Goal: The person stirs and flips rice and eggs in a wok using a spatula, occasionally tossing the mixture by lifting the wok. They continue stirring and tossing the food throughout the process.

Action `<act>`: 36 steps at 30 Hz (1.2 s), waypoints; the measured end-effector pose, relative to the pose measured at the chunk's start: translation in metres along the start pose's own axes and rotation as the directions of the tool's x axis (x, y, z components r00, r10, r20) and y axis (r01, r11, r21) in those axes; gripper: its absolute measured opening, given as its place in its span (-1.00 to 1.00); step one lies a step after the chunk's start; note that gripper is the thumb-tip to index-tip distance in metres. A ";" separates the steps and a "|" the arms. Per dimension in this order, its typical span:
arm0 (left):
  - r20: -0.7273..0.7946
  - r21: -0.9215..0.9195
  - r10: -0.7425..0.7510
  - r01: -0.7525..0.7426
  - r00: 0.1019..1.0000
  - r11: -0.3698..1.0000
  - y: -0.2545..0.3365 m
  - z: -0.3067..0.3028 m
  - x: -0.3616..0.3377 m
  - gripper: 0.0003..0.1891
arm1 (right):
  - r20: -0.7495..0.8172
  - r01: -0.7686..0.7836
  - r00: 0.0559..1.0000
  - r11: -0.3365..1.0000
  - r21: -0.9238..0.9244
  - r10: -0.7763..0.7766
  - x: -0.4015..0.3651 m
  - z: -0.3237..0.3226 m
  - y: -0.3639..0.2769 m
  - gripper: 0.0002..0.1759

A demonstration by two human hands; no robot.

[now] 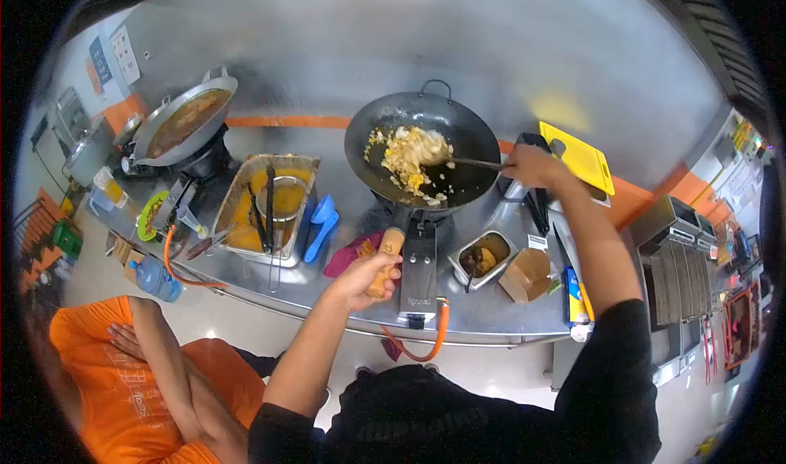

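Observation:
A dark wok (471, 128) sits on a gas burner (419, 276) in the middle of the counter. Yellow and white pieces that look like scrambled egg (409, 157) lie in it, mostly left of its centre. My left hand (360, 282) is closed around the wok's wooden handle (391, 247), which points down toward me. In my right hand (534, 169), above the wok's right rim, is the shaft of a cooking spatula (476, 164). Its head is down among the egg, partly hidden by it.
Left of the wok stand an oil-filled tray (303, 247) with a strainer and tongs, blue scoops (322, 231) and a large pan (229, 96). To the right are a metal container (467, 277), a cardboard box (524, 276) and a yellow board (577, 157). A person in orange (147, 374) stands at left.

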State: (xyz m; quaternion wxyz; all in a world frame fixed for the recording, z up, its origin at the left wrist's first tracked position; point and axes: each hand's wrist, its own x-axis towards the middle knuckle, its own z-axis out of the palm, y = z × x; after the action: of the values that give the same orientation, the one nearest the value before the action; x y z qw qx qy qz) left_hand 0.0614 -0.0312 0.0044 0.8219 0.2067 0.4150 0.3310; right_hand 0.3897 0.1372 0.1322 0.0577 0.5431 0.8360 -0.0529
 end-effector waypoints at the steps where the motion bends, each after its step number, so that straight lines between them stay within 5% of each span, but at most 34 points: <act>1: 0.007 -0.001 0.008 -0.008 1.000 1.000 -0.001 0.000 0.001 -0.78 | -0.088 0.076 0.994 0.996 0.041 -0.072 0.012 0.018 -0.002 -0.70; 7: -0.012 0.024 0.017 -0.017 1.000 1.000 -0.001 0.001 -0.001 -0.71 | 0.108 0.052 0.992 0.984 0.170 -0.071 -0.016 -0.008 -0.033 -0.69; 9: 0.031 -0.001 0.013 -0.013 0.999 1.000 -0.003 -0.002 0.003 -0.73 | -0.093 -0.006 0.995 0.978 0.207 0.026 0.017 0.025 -0.045 -0.65; 11: 0.035 0.017 0.018 -0.019 0.999 1.000 -0.005 -0.003 0.004 -0.75 | -0.112 -0.016 0.993 0.986 0.164 0.035 0.022 0.015 -0.036 -0.61; 15: 0.006 0.017 0.024 -0.024 1.000 1.000 -0.002 -0.003 0.002 -0.71 | -0.296 0.141 0.951 0.977 0.159 -0.089 -0.010 -0.005 -0.014 -0.66; 17: 0.016 0.009 0.011 -0.011 1.000 1.000 -0.005 -0.003 0.003 -0.71 | -0.209 0.297 0.931 0.954 -0.042 -0.299 0.012 0.023 -0.010 -0.67; 18: 0.019 0.005 0.011 -0.012 1.000 1.000 -0.005 -0.003 0.003 -0.72 | -0.091 0.017 0.996 0.992 0.125 -0.006 0.017 0.034 -0.032 -0.68; 25: 0.019 -0.011 0.006 -0.006 1.000 1.000 -0.005 -0.006 0.007 -0.71 | -0.008 0.104 0.995 0.993 0.061 -0.104 0.019 0.096 -0.036 -0.63; 27: -0.006 -0.004 0.005 -0.005 1.000 1.000 -0.003 0.001 0.003 -0.71 | 0.103 0.030 0.994 0.999 0.017 -0.032 0.029 0.082 -0.055 -0.65; 31: 0.056 0.000 0.009 -0.009 0.998 1.000 -0.004 -0.001 0.002 -0.73 | 0.228 -0.069 0.974 0.953 0.294 0.000 -0.042 0.033 -0.050 -0.64; 32: 0.063 -0.007 0.002 -0.002 0.998 1.000 -0.008 0.000 0.003 -0.73 | 0.094 0.080 0.991 0.986 0.148 -0.095 -0.026 0.049 -0.045 -0.60; 35: 0.020 -0.027 0.020 -0.020 1.000 0.999 -0.006 -0.003 0.005 -0.75 | -0.064 0.024 0.998 0.991 0.131 -0.015 0.011 0.039 -0.042 -0.60; 36: 0.037 -0.015 0.022 -0.022 0.999 1.000 -0.005 -0.004 0.004 -0.75 | -0.066 0.046 0.997 0.998 -0.033 -0.048 0.014 0.019 -0.032 -0.63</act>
State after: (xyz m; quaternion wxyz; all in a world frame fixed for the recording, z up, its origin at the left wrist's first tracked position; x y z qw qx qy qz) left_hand 0.0619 -0.0318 -0.0029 0.8272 0.2112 0.3950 0.3393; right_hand 0.3556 0.1338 0.1124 0.0371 0.5238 0.8507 -0.0227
